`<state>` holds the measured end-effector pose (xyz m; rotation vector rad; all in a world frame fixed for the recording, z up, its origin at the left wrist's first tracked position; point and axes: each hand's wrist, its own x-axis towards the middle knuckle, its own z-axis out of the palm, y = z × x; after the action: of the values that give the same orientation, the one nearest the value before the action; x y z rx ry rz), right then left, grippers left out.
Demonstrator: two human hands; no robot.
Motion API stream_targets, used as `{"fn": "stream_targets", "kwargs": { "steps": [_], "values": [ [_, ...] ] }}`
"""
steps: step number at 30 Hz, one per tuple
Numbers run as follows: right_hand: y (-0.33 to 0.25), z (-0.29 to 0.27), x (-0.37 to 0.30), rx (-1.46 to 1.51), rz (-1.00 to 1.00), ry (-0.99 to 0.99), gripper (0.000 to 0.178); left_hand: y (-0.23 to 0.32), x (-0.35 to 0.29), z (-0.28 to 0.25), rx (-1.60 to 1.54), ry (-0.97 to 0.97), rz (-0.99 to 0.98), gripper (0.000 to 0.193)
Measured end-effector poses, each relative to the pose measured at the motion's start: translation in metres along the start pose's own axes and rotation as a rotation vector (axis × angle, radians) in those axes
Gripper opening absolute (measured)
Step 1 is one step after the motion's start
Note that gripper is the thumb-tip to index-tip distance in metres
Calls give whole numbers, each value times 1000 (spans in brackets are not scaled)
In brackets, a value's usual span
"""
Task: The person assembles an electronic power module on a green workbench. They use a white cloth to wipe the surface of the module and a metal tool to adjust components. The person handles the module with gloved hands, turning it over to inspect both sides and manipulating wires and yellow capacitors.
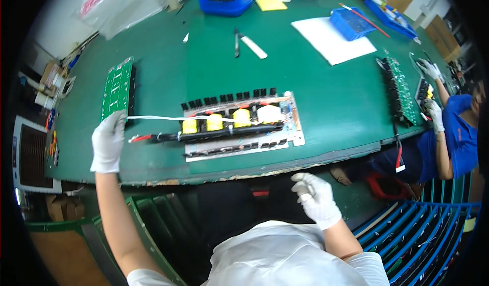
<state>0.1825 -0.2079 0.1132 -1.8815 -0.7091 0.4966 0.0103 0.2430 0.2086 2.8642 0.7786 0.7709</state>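
Observation:
My left hand (pixel 108 142), in a white glove, is closed on the end of a thin white wire (pixel 163 117). The wire runs nearly straight to the right, over a circuit board assembly (pixel 295 125) lying on the table. This board carries yellow-wrapped coils (pixel 215 122), a row of black parts along its far edge and a black-sleeved cable bundle (pixel 229 133). Red wire ends (pixel 141 139) stick out at the bundle's left. My right hand (pixel 317 199), also gloved, hangs off the table's front edge, its fingers loosely bent and apart, with nothing visible in them.
A green circuit board (pixel 118 88) lies left. Farther back are a knife with a white handle (pixel 253 47), a blue bin (pixel 225 2) and a blue tray (pixel 351 23) on white paper. At right, a co-worker (pixel 456 138) handles parts near another board (pixel 400 87). Blue racks (pixel 417 235) stand lower right.

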Motion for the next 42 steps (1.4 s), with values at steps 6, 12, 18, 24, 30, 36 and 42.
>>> {"fn": "stream_targets", "kwargs": {
  "steps": [6,12,18,24,30,36,42],
  "values": [
    [-14,-16,15,-115,-42,93,15,-33,-36,58,-66,-110,-193,16],
    [-12,-30,35,-171,-20,178,20,-26,-57,69,-21,-42,-126,13],
    [-18,-30,57,-212,-36,191,18,-46,-85,71,92,-23,-273,15],
    [-17,-21,75,-443,-401,124,15,-29,-81,61,41,160,-273,29],
    [-38,4,94,-629,-608,33,30,96,-85,45,-172,435,207,31],
    [-43,45,102,-670,-581,-33,32,181,-71,87,-257,-68,253,46],
    [-30,61,101,-667,-607,104,31,190,-82,125,-150,-48,169,46]
  ]
}}
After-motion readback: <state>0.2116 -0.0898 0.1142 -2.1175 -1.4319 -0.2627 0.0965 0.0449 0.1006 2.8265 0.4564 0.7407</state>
